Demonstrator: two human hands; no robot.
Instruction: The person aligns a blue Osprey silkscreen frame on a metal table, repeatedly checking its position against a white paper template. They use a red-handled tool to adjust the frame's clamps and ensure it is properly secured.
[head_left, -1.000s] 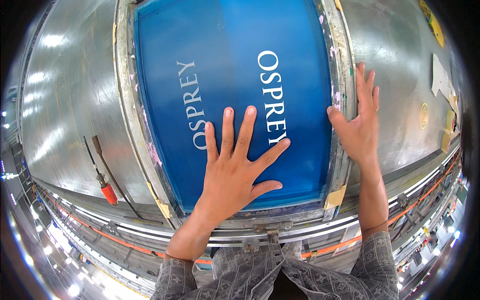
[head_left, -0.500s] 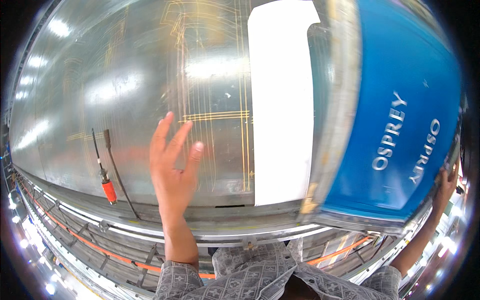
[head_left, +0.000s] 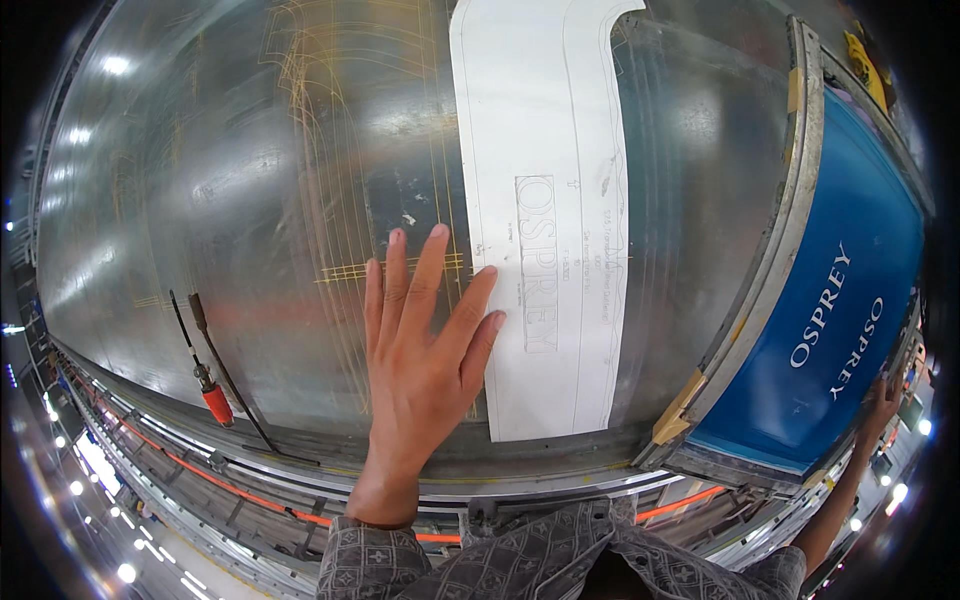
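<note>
My left hand has its fingers spread, palm down, at the left edge of a long white pattern sheet. The forefinger and thumb reach that edge; whether they press on it I cannot tell. Thin outlines and faint lettering show on the sheet, which lies on a dull metal tabletop. On the right is a screen printing frame with a blue mesh and pale lettering. My right hand is closed on the frame's far right side, its fingers partly hidden.
A red-handled tool with a thin dark shaft lies at the left, beside a slim dark rod. Yellow lines are drawn across the tabletop. Metal rails and an orange strip run along the near edge. Something yellow sits at the far right.
The screen printing frame has moved right, away from the white sheet. My left hand has moved right to the sheet's edge. The sheet's outlines now show, where it looked blank before.
</note>
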